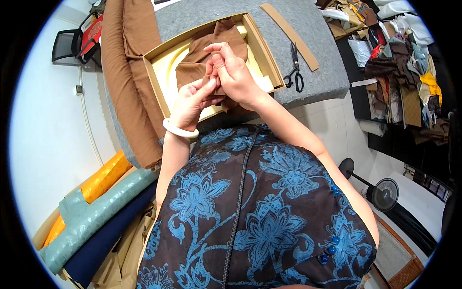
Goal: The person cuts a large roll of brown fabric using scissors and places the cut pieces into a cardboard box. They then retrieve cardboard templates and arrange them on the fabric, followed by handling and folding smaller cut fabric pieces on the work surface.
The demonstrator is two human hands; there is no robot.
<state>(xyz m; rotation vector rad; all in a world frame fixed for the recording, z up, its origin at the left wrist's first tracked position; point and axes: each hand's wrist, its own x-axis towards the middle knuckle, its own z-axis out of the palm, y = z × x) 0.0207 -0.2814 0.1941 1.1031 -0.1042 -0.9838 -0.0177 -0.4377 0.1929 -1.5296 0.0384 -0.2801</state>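
Note:
Over a shallow cardboard box [264,48] with pale yellow fabric [167,72] inside, my two hands meet at a piece of brown cloth [199,50]. My left hand [187,103], with a white bangle [179,129] at its wrist, pinches the cloth between thumb and fingers. Close against it, my right hand [235,72] is closed on the same cloth, its thumb and index finger raised at the top. The rest of the cloth lies loosely folded in the box and hangs below my fingers. Anything small between the fingertips is hidden.
Black-handled scissors [295,74] and a tan strip [292,37] lie right of the box on the grey table [329,72]. A long brown fabric roll [122,82] runs along its left. More rolls [98,212] lean lower left. Fabric scraps [399,62] crowd a dark table at right.

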